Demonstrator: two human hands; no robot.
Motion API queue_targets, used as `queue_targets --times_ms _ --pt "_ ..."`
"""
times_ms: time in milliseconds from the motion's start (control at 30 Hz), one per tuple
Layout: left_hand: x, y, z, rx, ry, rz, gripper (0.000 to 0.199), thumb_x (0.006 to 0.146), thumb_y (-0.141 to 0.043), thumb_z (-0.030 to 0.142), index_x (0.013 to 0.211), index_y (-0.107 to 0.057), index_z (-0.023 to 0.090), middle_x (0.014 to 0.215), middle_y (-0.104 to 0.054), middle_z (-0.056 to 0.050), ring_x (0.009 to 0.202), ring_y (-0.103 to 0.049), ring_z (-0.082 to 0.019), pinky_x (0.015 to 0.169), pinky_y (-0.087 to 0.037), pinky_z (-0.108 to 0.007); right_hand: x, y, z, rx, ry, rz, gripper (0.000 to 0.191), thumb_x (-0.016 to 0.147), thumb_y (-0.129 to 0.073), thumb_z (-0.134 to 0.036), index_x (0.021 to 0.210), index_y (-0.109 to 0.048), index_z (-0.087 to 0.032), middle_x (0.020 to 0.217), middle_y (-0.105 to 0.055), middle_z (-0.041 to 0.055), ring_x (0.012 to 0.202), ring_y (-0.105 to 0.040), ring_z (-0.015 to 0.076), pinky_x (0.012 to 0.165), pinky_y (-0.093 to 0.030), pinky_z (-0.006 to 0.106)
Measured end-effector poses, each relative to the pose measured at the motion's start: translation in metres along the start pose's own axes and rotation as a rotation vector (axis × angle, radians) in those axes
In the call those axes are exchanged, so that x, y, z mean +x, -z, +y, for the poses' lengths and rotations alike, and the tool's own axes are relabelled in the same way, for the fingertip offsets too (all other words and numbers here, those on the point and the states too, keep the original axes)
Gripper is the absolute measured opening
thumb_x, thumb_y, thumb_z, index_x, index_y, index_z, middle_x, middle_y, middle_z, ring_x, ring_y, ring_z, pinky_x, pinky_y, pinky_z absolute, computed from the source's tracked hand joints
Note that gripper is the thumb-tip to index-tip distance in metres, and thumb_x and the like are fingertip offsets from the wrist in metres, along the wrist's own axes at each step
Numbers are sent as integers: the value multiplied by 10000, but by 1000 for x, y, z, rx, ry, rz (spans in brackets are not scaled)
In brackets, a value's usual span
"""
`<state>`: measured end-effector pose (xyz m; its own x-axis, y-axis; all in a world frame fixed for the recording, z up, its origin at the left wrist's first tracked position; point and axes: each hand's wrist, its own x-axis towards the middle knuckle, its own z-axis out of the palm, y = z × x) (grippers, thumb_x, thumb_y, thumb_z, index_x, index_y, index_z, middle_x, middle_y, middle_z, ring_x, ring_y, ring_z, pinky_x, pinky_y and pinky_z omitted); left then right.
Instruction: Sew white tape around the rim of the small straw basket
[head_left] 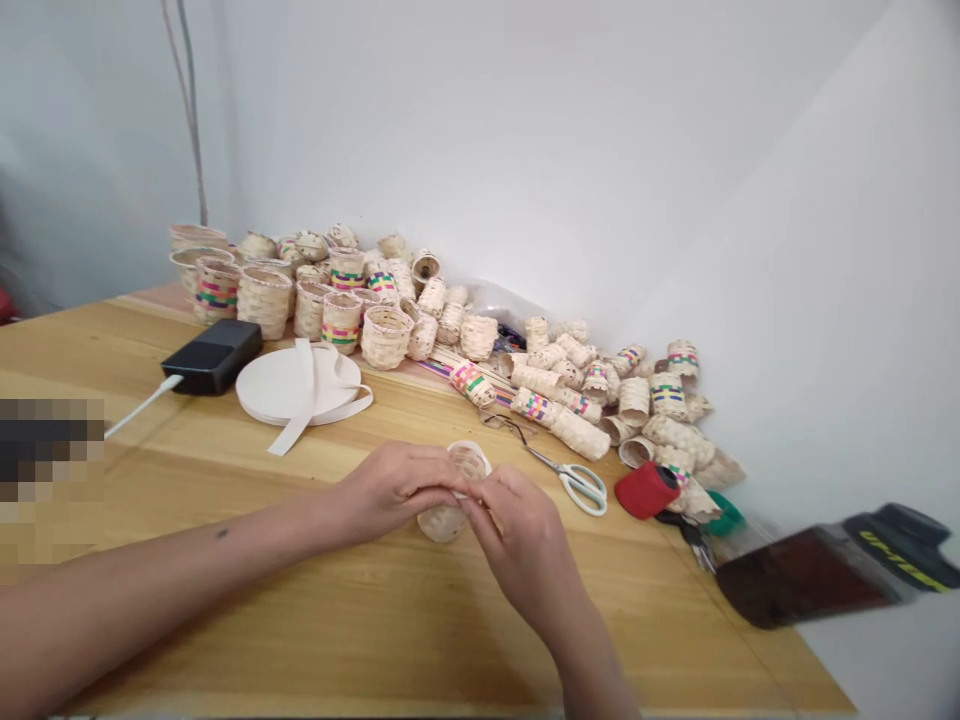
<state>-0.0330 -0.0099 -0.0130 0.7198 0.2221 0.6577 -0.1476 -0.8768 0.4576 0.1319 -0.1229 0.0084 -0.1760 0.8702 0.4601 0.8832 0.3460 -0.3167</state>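
A small woven basket [441,523] stands on the wooden table [315,620], with a pale band along its round rim. My left hand [397,488] pinches this rim from the left, thumb and fingers pressed together. From the right, my right hand [517,515] pinches the near side of the same rim. The fingertips of both hands meet there and cover part of the basket's edge. Whether a thin strip lies between the fingers is too small to tell. Through the opening the basket's inner weave shows.
Several woven baskets [386,338] are piled along the wall. A roll of white ribbon [300,385] lies beside a black power bank [213,356] with a white cable. To the right are scissors [583,488], a red thread spool [646,490] and a dark bottle [810,575].
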Motion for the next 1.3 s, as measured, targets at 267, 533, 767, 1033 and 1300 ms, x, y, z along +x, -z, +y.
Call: queue_targets --times_ms 267,533,767,1033,1300 --pt "2 -2 0 -6 20 -9 236 966 -475 273 929 -686 174 895 -700 -46 814 -644 -137 776 -487 -215 -25 13 14 246 -151 239 205 925 -518 -174 1050 -669 -234 893 -666 44 838 -627 176 735 -509 293" --pt "2 5 -3 -7 -27 -56 258 976 -453 274 1012 -689 178 931 -692 -64 841 -637 -143 759 -480 -215 -7 4 22 166 2 121 162 929 -534 -177 1005 -673 -210 871 -664 48 826 -619 173 720 -493 287" --pt "0 -1 -2 -28 26 29 234 936 -538 331 930 -706 169 812 -661 -43 734 -606 -130 653 -455 -207 5 1 17 -7 47 2 174 951 -495 -191 866 -647 -182 788 -613 40 736 -569 173 648 -453 281" --pt "-4 -10 -1 61 49 176 201 928 -538 257 876 -697 145 741 -622 -42 657 -576 -117 578 -421 -200 -6 32 5 295 -122 207 251 959 -451 -198 1104 -655 -221 871 -692 31 801 -647 159 728 -521 283" --pt "-4 -3 -10 692 -224 201 190 928 -494 145 818 -643 186 673 -585 -10 625 -489 -132 581 -317 -282 -10 68 -27 462 -199 499 220 922 -559 -239 1134 -610 -271 776 -724 -6 649 -675 142 644 -571 285"
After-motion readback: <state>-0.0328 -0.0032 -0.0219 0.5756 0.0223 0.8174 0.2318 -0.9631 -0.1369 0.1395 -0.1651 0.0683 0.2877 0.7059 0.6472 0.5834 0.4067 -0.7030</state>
